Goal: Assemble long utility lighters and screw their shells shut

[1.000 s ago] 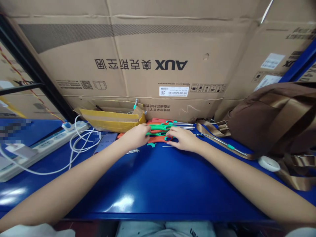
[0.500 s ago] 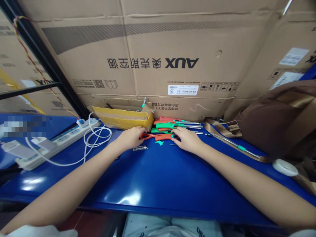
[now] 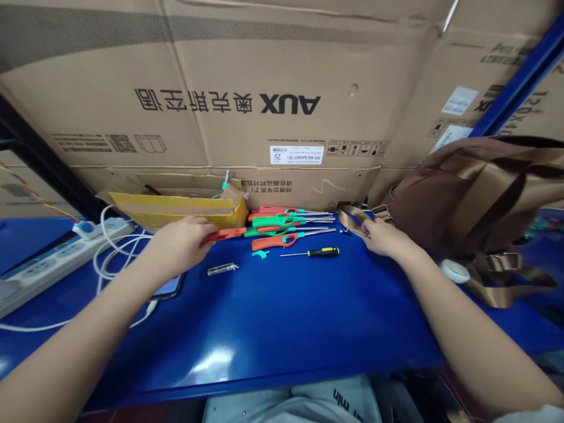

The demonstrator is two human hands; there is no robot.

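My left hand point(image 3: 185, 244) is closed around an orange plastic lighter handle point(image 3: 224, 235), held in front of the cardboard box. At the right, my right hand point(image 3: 382, 236) pinches a thin metal lighter tube point(image 3: 358, 232) beside the bag's strap; its far end is hidden by the fingers. Between the hands lie several long-nosed gas lighters in orange and green, the nearest an orange lighter point(image 3: 275, 241). Before them rest a small green trigger point(image 3: 261, 254), a clear fuel tank point(image 3: 221, 268) and a black-and-yellow screwdriver point(image 3: 324, 252).
A yellow-taped cardboard box point(image 3: 171, 208) stands behind my left hand. Left are a white power strip point(image 3: 57, 258), looped cables and a phone point(image 3: 170, 286). A brown bag point(image 3: 467, 188) and a white round object point(image 3: 455, 271) sit right, on the blue table point(image 3: 282, 329).
My hands have parted: the left moved off with the orange handle, the right went right to the metal tube by the bag. The screwdriver is now uncovered. The view has turned right.
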